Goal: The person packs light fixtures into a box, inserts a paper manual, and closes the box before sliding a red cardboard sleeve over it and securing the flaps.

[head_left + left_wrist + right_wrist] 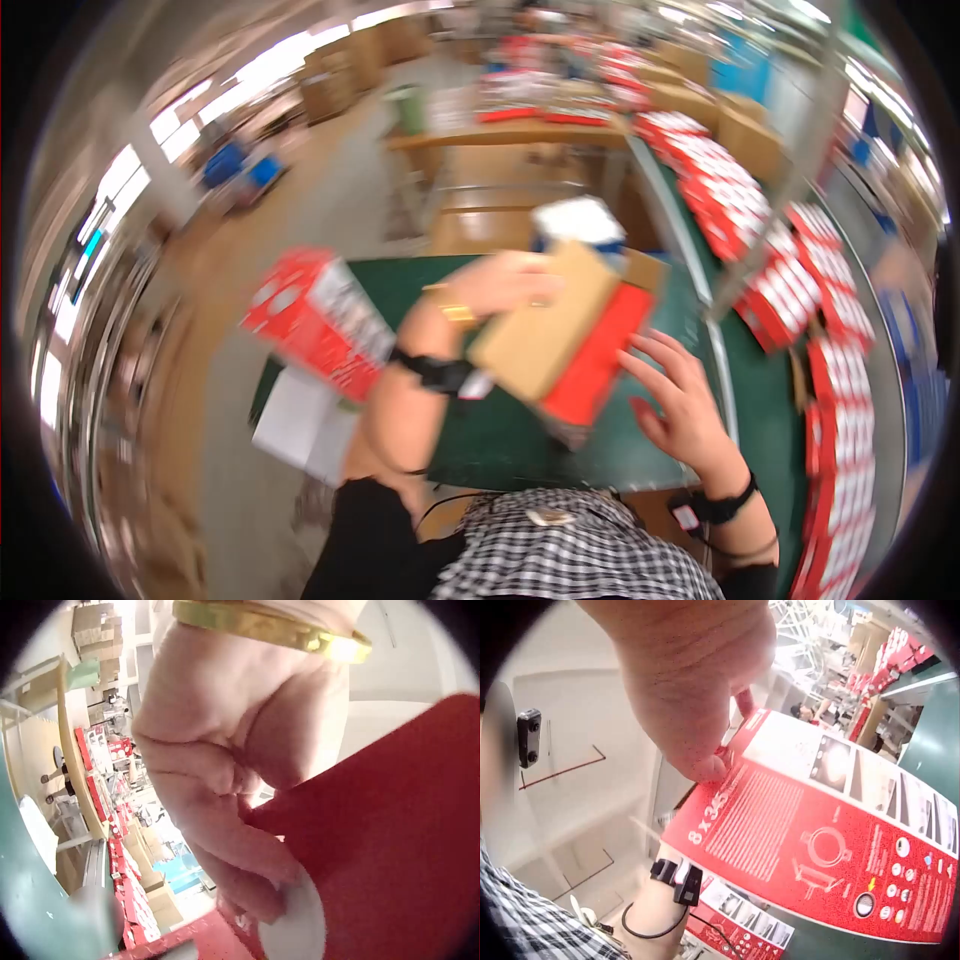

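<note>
A red printed carton [597,360] is tilted over the green table, its plain brown cardboard panel [545,325] facing up. My left hand [510,283] grips it at the far left edge; in the left wrist view that hand's fingers [247,855] lie against a red face with a white round patch. My right hand [680,395] is at the carton's right side, fingers apart and lightly bent, fingertips right at the red face. The right wrist view shows the carton's printed face [780,832], with pictures and text, below the right hand [697,682].
Another red and white carton [325,320] stands at the left of the green table [480,440], beside white paper [305,425]. A white and blue item [580,222] is at the far edge. Rows of red and white boxes [715,185] line the right; a wooden table [510,135] stands ahead.
</note>
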A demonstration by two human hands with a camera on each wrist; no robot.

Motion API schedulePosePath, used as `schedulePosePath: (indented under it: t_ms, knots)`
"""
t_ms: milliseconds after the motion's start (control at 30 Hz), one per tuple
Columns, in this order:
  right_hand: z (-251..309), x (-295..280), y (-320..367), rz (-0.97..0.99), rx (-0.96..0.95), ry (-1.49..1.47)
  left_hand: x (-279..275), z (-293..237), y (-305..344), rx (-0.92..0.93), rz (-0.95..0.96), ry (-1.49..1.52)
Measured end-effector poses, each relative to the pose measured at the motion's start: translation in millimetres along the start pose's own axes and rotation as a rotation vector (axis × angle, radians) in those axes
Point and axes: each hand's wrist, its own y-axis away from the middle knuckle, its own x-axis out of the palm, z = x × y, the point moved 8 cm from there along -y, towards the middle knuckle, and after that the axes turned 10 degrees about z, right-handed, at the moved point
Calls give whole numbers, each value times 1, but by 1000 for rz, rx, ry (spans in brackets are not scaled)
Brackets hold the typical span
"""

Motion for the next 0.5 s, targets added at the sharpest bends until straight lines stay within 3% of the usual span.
schedulePosePath:
  t_ms: [33, 100, 167, 233, 300, 367, 400, 433, 467, 500]
  knots:
    - [10, 6, -20, 27, -29, 66, -9, 4, -2, 96, -27, -59]
    - [-10, 28, -39, 25, 16, 72, -21, 11, 3, 26, -180, -59]
    - [-28, 26, -45, 57, 61, 27, -28, 27, 10, 454, -385, 92]
    - [-51, 24, -42, 81, 73, 28, -23, 52, 58, 328, -531, 347]
    - [-62, 17, -49, 79, 69, 76, -16, 111, 94, 215, -519, 321]
    - [-65, 22, -46, 81, 62, 104, -9, 178, 188, -75, -925, 453]
    - [-66, 23, -46, 80, 67, 136, -6, 220, 245, -63, -1201, 455]
    - [-65, 25, -49, 92, 67, 137, -1, 306, 318, -201, -1529, 217]
    - [-65, 24, -50, 73, 83, 134, 11, 297, 378, -465, -1820, 30]
    - [-64, 22, -50, 54, 102, 133, 24, 317, 431, -683, -1954, -165]
